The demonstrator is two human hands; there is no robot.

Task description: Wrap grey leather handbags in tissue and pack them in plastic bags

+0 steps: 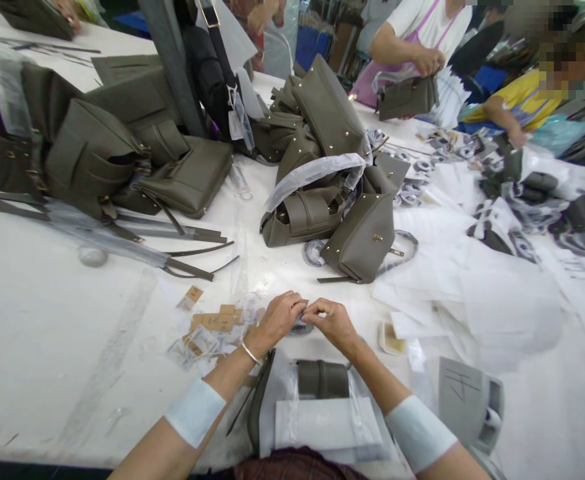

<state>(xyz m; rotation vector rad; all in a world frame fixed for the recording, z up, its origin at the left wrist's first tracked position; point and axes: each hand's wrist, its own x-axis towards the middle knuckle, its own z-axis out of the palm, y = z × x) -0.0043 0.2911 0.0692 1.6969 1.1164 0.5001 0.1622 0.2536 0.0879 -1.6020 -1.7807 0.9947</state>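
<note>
My left hand [283, 315] and my right hand [333, 323] meet over the table, fingertips closed in a pinch. A small brownish edge shows between them, but the fingers hide most of it and I cannot tell what it is. Just beneath the fingers sits a dark coil in clear plastic [300, 327], partly covered. Close to my body lies an olive handbag [323, 379] with white paper [328, 421] and clear film over it. Left of my left hand are scattered brown cardboard tags [217, 321] and small clear bags [203, 343].
Olive bags [330, 110] are piled ahead, with more bags [90, 147] at the left beside a grey post [172, 60]. Straps [107, 237] lie at left. White sheets [507, 300], a small tray [391, 338] and a grey holder [470, 403] are at right. Co-workers [417, 53] stand across the table.
</note>
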